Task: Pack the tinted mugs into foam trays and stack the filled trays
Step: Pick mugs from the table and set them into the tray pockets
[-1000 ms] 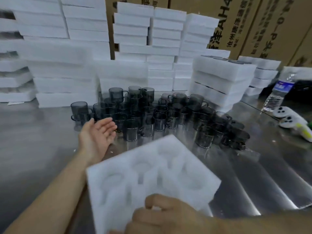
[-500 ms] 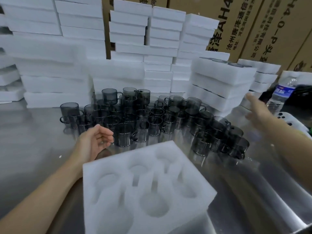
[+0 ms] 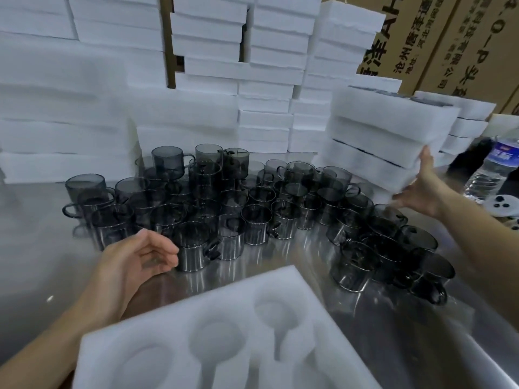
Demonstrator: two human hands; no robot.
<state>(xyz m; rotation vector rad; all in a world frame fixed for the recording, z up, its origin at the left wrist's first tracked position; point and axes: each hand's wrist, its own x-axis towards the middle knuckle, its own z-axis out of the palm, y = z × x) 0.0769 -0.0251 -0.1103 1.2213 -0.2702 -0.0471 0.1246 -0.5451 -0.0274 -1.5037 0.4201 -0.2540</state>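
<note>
An empty white foam tray (image 3: 174, 332) with round mug pockets lies at the near edge of the steel table. Behind it stands a crowd of several dark tinted glass mugs (image 3: 252, 209), some stacked two high. My left hand (image 3: 134, 262) hovers cupped, fingers loosely curled, just left of the nearest mug (image 3: 193, 245) and holds nothing. My right hand (image 3: 421, 189) reaches far right, thumb up and fingers spread against the lower corner of a stack of filled foam trays (image 3: 387, 130).
Tall piles of white foam trays (image 3: 196, 108) wall off the back of the table (image 3: 33, 248). Printed cardboard boxes (image 3: 449, 37) stand behind on the right. A water bottle (image 3: 494, 169) and a white device with black dots (image 3: 502, 206) sit at the far right.
My right hand let go of the empty tray, swung out to the right and now touches the filled stack. My left hand curled and moved closer to the nearest mug.
</note>
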